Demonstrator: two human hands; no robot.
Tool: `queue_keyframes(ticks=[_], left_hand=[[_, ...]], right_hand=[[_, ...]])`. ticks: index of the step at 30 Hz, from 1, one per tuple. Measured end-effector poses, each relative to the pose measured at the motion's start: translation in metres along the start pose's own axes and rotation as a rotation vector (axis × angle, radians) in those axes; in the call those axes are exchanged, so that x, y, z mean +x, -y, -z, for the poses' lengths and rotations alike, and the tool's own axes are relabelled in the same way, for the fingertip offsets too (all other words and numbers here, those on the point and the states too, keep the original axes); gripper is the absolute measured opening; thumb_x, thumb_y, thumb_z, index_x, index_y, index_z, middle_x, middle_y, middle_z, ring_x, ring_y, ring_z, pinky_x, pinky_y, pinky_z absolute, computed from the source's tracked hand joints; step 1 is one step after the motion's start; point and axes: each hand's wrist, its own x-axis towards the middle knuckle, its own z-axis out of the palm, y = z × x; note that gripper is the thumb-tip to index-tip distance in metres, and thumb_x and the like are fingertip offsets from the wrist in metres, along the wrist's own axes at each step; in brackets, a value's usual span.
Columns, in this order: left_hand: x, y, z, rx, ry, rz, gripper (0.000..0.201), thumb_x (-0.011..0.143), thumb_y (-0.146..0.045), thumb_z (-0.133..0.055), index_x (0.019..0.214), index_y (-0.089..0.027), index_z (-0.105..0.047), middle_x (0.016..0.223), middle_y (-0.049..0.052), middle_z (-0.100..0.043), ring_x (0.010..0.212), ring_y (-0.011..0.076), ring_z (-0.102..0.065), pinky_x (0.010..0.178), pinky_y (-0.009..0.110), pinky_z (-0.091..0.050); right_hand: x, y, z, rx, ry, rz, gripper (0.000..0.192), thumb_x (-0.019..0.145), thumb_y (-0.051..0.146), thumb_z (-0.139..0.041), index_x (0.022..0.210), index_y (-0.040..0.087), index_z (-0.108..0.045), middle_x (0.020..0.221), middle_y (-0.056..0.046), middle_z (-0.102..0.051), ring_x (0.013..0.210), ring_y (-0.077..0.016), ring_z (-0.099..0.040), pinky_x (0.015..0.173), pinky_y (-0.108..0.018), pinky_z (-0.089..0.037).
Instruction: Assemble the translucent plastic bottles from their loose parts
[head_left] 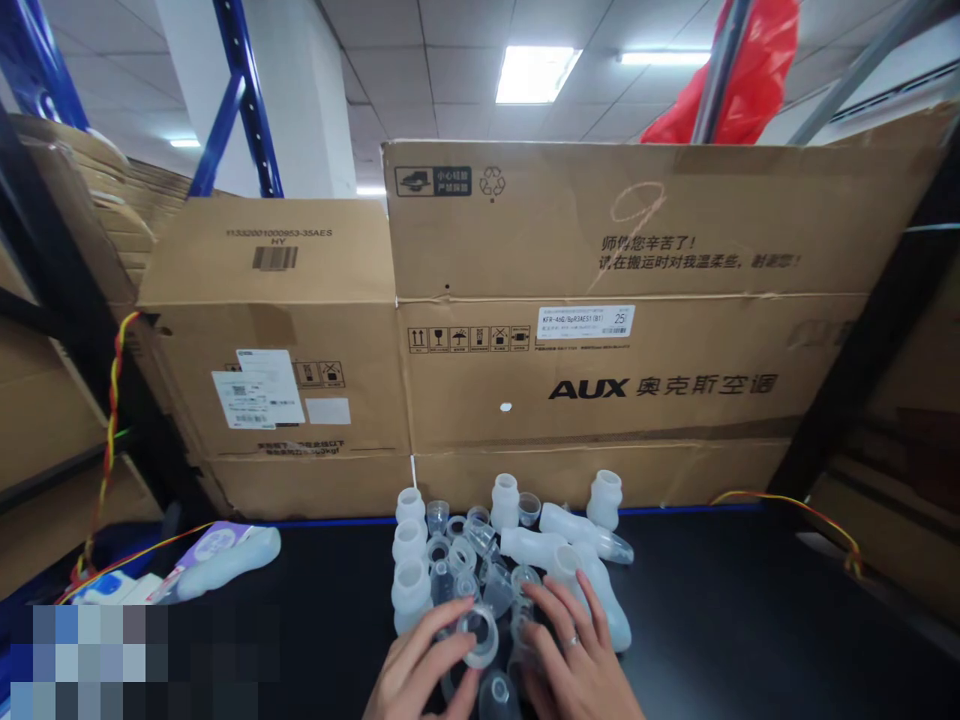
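Note:
My left hand (431, 665) is closed on a clear plastic ring-shaped collar (480, 638), its open end facing up between the thumb and fingers. My right hand (574, 645), with a ring on one finger, lies with its fingers apart over the clear plastic parts (523, 605); some fingertips touch or hover by them. Below and between the hands is a dark translucent dome-shaped piece (499, 692). Clear cups and collars (463, 555) are heaped just beyond my fingers. A milky white bottle (412, 585) stands left of the heap, in a row with others.
White bottles lie on their sides (532, 547) at the heap's right. Other bottles stand upright (604, 498) at the back. A large cardboard sheet (600, 350) walls off the black table (720, 610). A frosted bottle (232, 565) lies on packets at left. Red-yellow wires (112, 420) hang there.

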Motion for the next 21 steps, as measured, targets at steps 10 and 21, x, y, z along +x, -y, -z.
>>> queue_keyframes(ticks=[10,21], left_hand=[[0.006,-0.004,0.005,-0.271,0.065,0.106,0.056,0.077,-0.002,-0.066,0.130,-0.020,-0.059,0.111,0.011,-0.075,0.103,0.0241,-0.074,0.090,0.033,-0.064],[-0.006,-0.008,-0.003,-0.284,0.032,0.323,0.057,0.081,-0.006,-0.067,0.134,-0.023,-0.056,0.119,0.011,-0.074,0.108,0.0244,-0.075,0.093,0.031,-0.064]], right_hand=[[0.001,-0.004,0.016,0.207,-0.054,-0.085,0.020,0.089,0.014,-0.060,0.106,0.024,-0.063,0.110,-0.003,-0.073,0.107,-0.0256,-0.065,0.105,-0.045,-0.044],[0.002,-0.003,0.018,0.251,0.013,0.039,0.042,0.094,0.035,-0.064,0.133,0.019,-0.063,0.133,-0.007,-0.068,0.130,-0.0307,-0.054,0.119,-0.050,-0.035]])
